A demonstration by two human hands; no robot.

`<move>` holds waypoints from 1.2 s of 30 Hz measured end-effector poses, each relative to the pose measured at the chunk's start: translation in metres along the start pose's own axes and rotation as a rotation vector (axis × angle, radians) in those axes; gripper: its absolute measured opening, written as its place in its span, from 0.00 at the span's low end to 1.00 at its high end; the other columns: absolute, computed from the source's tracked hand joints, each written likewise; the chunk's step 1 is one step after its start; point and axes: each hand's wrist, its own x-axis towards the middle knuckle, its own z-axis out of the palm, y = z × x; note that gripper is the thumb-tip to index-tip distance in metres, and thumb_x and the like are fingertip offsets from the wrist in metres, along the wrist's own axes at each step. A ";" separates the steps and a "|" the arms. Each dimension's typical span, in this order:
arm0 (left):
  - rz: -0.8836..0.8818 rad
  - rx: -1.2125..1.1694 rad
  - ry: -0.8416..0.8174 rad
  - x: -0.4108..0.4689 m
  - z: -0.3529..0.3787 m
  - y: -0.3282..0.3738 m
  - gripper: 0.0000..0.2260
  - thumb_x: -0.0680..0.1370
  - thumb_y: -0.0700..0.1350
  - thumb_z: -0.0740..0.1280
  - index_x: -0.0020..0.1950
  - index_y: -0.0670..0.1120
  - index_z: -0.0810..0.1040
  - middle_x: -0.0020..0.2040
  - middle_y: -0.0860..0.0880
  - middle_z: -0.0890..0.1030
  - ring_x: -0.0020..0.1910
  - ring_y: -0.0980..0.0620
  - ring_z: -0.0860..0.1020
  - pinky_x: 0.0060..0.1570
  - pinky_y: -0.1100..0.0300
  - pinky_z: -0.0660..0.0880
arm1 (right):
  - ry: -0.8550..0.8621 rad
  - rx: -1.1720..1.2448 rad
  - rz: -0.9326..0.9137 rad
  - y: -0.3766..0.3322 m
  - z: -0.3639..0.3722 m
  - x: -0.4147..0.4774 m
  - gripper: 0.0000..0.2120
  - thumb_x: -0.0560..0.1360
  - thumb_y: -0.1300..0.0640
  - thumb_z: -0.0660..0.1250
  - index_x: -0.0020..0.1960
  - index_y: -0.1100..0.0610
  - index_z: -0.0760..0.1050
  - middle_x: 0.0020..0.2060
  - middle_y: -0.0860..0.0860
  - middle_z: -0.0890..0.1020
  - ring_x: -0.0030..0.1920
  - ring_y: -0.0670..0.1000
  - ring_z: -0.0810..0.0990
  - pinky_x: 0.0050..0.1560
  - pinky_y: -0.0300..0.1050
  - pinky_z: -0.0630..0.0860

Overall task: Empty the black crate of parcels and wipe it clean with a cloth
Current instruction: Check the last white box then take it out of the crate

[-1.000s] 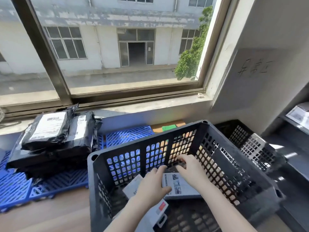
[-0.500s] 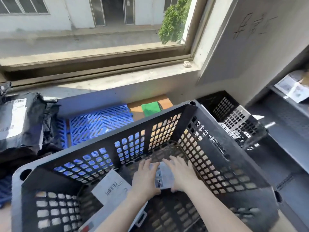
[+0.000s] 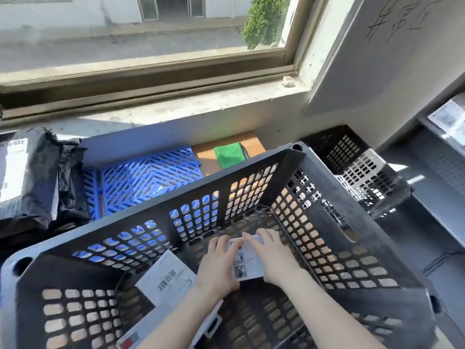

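The emptying was only partly done: black-wrapped parcels (image 3: 27,182) lay stacked beside the black crate (image 3: 251,192), both the left hand (image 3: 218,264) and right hand (image 3: 273,256) clasped a small white parcel (image 3: 247,264) on its floor, another white parcel (image 3: 167,278) remained, and the green cloth (image 3: 229,155) waited unused on the worktop (image 3: 254,144).

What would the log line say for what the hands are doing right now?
step: emptying black crate | left hand + right hand: on small white parcel | larger white parcel: inside | green cloth: unused
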 end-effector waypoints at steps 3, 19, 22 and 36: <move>0.023 -0.005 0.044 -0.005 -0.014 0.005 0.42 0.63 0.50 0.73 0.75 0.56 0.58 0.72 0.52 0.60 0.71 0.49 0.56 0.61 0.54 0.72 | 0.035 -0.034 -0.022 0.002 -0.018 -0.009 0.53 0.64 0.60 0.76 0.76 0.42 0.46 0.70 0.49 0.55 0.73 0.55 0.50 0.61 0.58 0.72; 0.196 0.065 0.507 -0.087 -0.150 0.061 0.37 0.64 0.60 0.70 0.72 0.59 0.65 0.70 0.55 0.63 0.70 0.53 0.59 0.56 0.59 0.73 | 0.540 -0.006 -0.201 -0.006 -0.137 -0.122 0.44 0.66 0.53 0.74 0.75 0.42 0.53 0.74 0.46 0.50 0.75 0.50 0.51 0.67 0.52 0.67; 0.138 0.021 0.631 -0.108 -0.175 0.060 0.38 0.63 0.61 0.70 0.72 0.59 0.65 0.71 0.55 0.64 0.70 0.53 0.59 0.56 0.57 0.74 | 0.689 0.142 -0.277 -0.021 -0.162 -0.137 0.42 0.65 0.59 0.73 0.74 0.44 0.58 0.75 0.44 0.47 0.74 0.51 0.55 0.69 0.52 0.66; -0.231 -0.146 0.912 -0.152 -0.240 -0.005 0.35 0.64 0.57 0.76 0.69 0.57 0.67 0.65 0.53 0.69 0.64 0.53 0.64 0.48 0.61 0.66 | 0.597 1.394 -0.345 -0.163 -0.189 -0.105 0.43 0.71 0.55 0.75 0.76 0.41 0.52 0.58 0.45 0.68 0.60 0.48 0.70 0.61 0.58 0.75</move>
